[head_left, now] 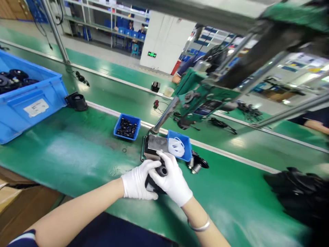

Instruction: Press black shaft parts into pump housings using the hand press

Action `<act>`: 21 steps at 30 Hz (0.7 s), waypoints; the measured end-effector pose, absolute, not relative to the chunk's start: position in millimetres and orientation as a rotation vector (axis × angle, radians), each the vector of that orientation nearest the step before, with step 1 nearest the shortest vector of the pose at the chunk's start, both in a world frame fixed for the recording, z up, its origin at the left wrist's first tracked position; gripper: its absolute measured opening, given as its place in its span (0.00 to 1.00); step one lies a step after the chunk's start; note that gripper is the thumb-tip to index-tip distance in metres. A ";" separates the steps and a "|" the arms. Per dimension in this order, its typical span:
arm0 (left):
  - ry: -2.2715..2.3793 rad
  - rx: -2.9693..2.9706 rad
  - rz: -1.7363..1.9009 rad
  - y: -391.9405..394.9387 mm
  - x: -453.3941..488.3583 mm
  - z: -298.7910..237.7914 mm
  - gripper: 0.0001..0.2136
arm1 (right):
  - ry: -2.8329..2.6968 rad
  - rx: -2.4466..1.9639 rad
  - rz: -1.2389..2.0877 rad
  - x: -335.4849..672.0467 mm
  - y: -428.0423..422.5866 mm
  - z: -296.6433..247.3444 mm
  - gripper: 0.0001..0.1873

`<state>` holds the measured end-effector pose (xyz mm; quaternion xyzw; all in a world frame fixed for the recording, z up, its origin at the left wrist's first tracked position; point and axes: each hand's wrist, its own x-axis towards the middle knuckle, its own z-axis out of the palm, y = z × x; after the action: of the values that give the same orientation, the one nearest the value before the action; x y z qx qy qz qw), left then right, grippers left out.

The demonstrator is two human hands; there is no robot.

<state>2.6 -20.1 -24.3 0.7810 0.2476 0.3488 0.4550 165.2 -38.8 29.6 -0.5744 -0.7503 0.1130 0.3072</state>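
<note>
**Black part clasped in both hands at worktop's (77, 154) near edge**

The left hand (137, 180) and right hand (174, 183), white-gloved, were closed together round a black part (162, 171), its short round end showing between the fingers; the double grip appeared meant to steady it. It was held just before a metal fixture (154, 144). A bin of white rings (183, 145) and a bin of black pieces (127, 127) stood beyond, seemingly kept within reach.
</note>
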 end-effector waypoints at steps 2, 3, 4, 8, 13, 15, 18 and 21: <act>0.646 1.979 0.932 -23.1 8.6 -27.2 0.43 | -1.954 -1.546 0.317 164.7 -40.0 29.1 0.32; 0.671 1.988 0.956 -24.9 10.2 -26.9 0.42 | -1.965 -1.552 0.338 167.0 -40.2 31.3 0.34; 0.694 1.992 0.966 -26.5 10.5 -24.5 0.41 | -2.003 -1.545 0.365 171.4 -40.0 36.0 0.37; 0.723 2.022 0.933 -22.2 -0.2 8.3 0.40 | -2.024 -1.491 0.348 211.0 -36.6 87.0 0.30; 0.732 2.030 0.979 22.4 0.7 62.7 0.38 | -1.445 -1.274 -0.107 261.7 3.4 200.2 0.23; 0.728 2.017 0.980 44.5 10.8 70.5 0.36 | -1.458 -1.126 -0.173 265.9 38.4 248.5 0.26; 0.725 2.011 0.927 68.9 26.3 69.1 0.36 | -1.501 -1.015 -0.035 256.0 85.8 317.4 0.25; 0.711 2.030 0.886 81.4 35.2 64.5 0.38 | -1.489 -0.958 0.069 240.6 89.8 362.7 0.27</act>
<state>35.2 81.4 64.5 0.8012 0.2806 0.3498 0.3962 240.6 89.8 362.7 -0.4186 -0.6508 0.0302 0.6327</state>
